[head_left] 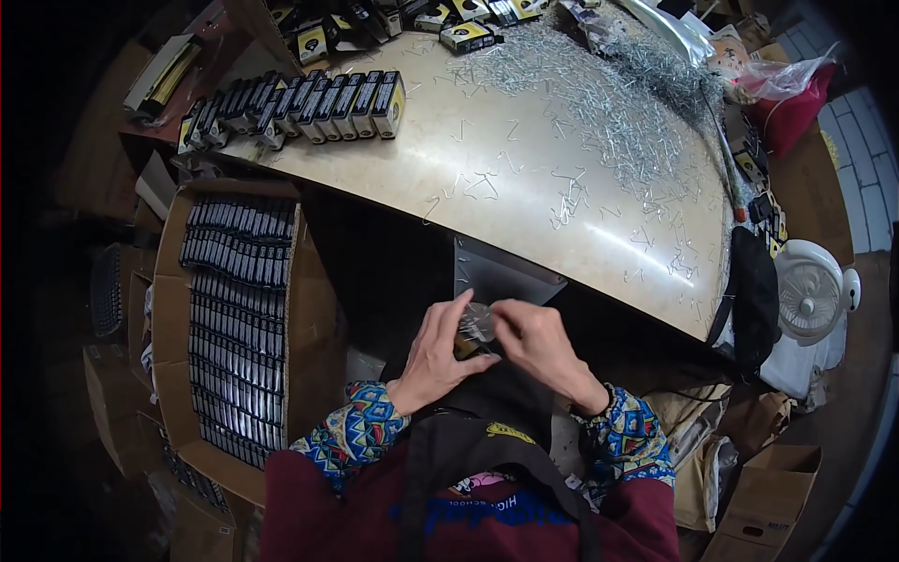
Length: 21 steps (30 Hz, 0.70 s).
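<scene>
Just in front of the table edge, both hands meet in front of my body. Fingers and thumb of my left hand point(435, 361) close round a small roundish, shiny, greyish thing point(477, 321); a patch of yellow shows beneath it. My right hand point(543, 348) has its thumb and fingertips pinched at the right side of this same thing. Its kind is hard to make out, being partly covered by the fingers. Bent metal wire pieces point(567, 199) lie scattered on the table point(421, 140) beyond my hands.
A cardboard carton point(173, 328) at left holds rows of small dark boxes. More small boxes point(342, 105) stand lined up on the table's left, others lie at the back. A dense heap of wire pieces point(609, 112) covers the far right. A white fan point(809, 292) stands right.
</scene>
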### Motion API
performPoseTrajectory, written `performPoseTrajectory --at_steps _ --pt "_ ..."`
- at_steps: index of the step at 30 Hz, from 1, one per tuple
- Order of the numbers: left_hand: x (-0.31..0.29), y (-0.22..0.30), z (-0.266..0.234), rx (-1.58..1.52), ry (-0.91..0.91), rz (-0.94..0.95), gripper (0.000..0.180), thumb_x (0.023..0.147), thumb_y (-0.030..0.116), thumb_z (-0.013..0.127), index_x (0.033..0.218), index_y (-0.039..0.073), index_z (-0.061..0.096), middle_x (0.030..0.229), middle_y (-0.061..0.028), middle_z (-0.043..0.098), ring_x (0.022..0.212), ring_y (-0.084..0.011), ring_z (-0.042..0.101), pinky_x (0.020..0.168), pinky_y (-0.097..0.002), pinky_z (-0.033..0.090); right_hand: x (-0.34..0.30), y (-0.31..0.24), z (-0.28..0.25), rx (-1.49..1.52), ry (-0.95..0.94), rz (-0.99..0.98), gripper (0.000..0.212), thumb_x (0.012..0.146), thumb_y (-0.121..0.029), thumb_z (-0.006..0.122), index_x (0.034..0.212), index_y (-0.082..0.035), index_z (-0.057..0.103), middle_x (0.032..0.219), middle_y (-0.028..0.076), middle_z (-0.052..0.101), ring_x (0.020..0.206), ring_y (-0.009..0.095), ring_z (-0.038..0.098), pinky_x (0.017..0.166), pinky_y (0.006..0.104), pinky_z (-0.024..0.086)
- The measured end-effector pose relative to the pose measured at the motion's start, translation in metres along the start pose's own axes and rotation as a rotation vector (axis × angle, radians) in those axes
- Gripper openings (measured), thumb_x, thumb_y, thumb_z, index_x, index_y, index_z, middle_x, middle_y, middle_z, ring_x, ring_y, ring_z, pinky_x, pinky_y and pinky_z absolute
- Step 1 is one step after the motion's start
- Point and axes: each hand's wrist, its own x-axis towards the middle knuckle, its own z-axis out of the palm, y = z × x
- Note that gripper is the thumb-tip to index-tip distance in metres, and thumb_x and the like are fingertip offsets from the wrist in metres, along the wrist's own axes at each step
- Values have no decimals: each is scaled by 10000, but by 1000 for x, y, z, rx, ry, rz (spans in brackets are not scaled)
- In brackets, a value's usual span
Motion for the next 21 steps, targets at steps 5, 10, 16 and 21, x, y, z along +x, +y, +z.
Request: performPoseTrajectory --at_steps 5,10,16,21 --pt "21 7 -3 223 88 291 948 676 180 846 1438 9 310 1300 -197 463 1136 -378 493 976 -430 431 9 -3 -24 30 24 103 145 856 -58 631 962 29 678 744 173 676 627 217 680 585 293 512" --pt "31 12 -2 171 80 31 884 679 145 826 1401 -6 337 1229 -212 526 1135 -372 541 952 -404 451 18 -7 -33 136 22 184 173 879 -88 653 986 47 671 755 122 703 648 160 678 606 272 519" --pt "41 25 -3 67 260 9 693 697 132 792 1272 13 425 1090 -197 566 968 -393 606 802 -427 510 19 -5 -27 204 225 4 238 852 -87 697 1068 1 650 1029 140 687 869 183 667 717 307 528" --pt "43 28 4 119 259 162 702 687 115 794 1270 2 419 1105 -218 565 976 -412 602 812 -426 509 30 -8 -13 -72 326 -235 194 790 -60 727 956 10 658 1140 193 639 1074 346 594 896 403 499"
